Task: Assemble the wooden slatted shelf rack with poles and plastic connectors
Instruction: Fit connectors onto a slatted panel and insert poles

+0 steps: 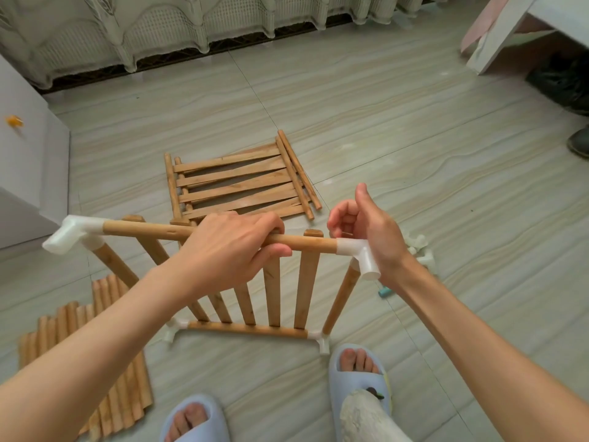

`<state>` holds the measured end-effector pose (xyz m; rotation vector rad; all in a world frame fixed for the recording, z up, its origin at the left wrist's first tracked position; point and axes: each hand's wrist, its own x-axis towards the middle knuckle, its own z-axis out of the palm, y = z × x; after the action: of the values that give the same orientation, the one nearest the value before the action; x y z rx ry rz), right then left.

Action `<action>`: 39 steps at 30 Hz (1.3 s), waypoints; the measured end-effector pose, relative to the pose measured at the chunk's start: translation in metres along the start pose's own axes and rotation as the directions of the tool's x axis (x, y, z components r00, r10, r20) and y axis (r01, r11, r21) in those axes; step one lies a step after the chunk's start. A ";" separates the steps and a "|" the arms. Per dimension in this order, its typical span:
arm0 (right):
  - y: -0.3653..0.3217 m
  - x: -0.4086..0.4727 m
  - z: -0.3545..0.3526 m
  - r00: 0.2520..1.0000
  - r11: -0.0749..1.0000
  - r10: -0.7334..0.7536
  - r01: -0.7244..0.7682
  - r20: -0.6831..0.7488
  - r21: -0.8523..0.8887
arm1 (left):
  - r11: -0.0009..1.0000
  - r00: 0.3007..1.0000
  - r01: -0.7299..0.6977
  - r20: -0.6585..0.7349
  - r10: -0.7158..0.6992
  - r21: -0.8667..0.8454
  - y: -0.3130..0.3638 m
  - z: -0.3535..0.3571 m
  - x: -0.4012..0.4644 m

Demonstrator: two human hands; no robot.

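- We see the slatted shelf panel point(274, 295) standing on edge on the tiled floor point(382, 122), just in front of two feet in pale blue slippers point(358, 374).
- Our left hand point(236, 247) is wrapped around the panel's top pole point(153, 231), fingers curled over the far side and thumb underneath, near the middle of the pole.
- Our right hand point(366, 231) hovers just beyond the panel's right top connector point(360, 255); its fingers are loosely curled, the thumb points up, and we cannot make out anything gripped in it.
- A white plastic connector point(75, 237) caps the left end of the top pole, and smaller connectors point(173, 331) sit at the panel's two bottom corners on the floor.
- Beyond the panel, farther from the feet, a second slatted panel point(239, 183) lies flat on the floor, with loose poles point(299, 170) along its right edge.
- To the left of the standing panel, a bundle of wooden poles point(105, 362) lies on the floor.
- To the right of the panel, behind our right wrist, a few spare white connectors point(420, 250) rest on the floor.
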<state>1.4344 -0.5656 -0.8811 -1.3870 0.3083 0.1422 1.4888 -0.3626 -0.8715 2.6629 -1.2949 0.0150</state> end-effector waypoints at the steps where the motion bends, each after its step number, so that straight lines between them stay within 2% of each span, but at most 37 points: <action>1: 0.000 0.000 0.000 1.000 1.000 -0.010 0.011 0.004 -0.012 | 1.000 1.000 0.008 -0.016 -0.008 0.000 0.001 0.002 -0.002; 7: 0.000 0.005 0.003 0.999 0.997 -0.045 0.046 0.016 -0.064 | 0.998 0.996 0.028 -0.088 -0.024 0.050 0.010 0.002 -0.005; 15: 0.001 0.014 0.003 0.995 0.997 0.004 0.004 0.101 -0.076 | 0.998 0.991 0.030 -0.134 -0.024 0.047 0.011 0.009 -0.006; 20: 0.007 0.021 0.001 0.988 0.997 0.073 -0.071 0.136 -0.020 | 1.000 0.997 0.003 -0.082 -0.005 -0.029 0.003 0.013 -0.002; 22: 0.008 0.026 0.000 0.991 0.993 0.093 -0.100 0.092 0.070 | 0.998 0.997 -0.026 -0.070 0.022 -0.062 -0.006 0.019 0.005; 25: 0.018 0.031 0.000 0.992 0.987 0.040 -0.021 -0.118 0.157 | 0.994 0.993 0.004 -0.114 -0.017 -0.111 -0.024 0.018 0.016; 27: 0.035 0.026 0.002 0.978 0.998 -0.056 0.054 -0.203 -0.017 | 0.984 0.984 0.075 -0.148 -0.099 -0.164 -0.038 0.009 0.022; 29: 0.053 0.020 0.006 0.977 0.970 -0.134 0.096 -0.163 -0.224 | 0.978 0.965 0.138 -0.199 -0.168 -0.158 -0.047 0.003 0.027; 30: 0.058 0.020 0.008 0.978 0.957 -0.142 0.096 -0.153 -0.273 | 0.980 0.957 0.150 -0.229 -0.178 -0.134 -0.048 0.003 0.030; 34: 0.055 0.049 0.009 0.976 0.934 -0.119 0.047 -0.184 -0.353 | 0.956 0.922 0.217 -0.281 -0.267 -0.196 -0.041 0.020 0.036; 37: 0.053 0.077 0.002 0.978 0.923 -0.098 0.019 -0.187 -0.384 | 0.948 0.923 0.258 -0.244 -0.299 -0.185 -0.053 0.035 0.021; 39: 0.060 0.091 -0.003 0.981 0.910 -0.053 -0.031 -0.189 -0.412 | 0.915 0.911 0.329 -0.178 -0.373 -0.232 -0.066 0.047 0.002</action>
<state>1.5035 -0.5653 -0.9649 -1.8311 0.4536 0.0615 1.5380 -0.3322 -0.9277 2.5931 -0.6965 0.1210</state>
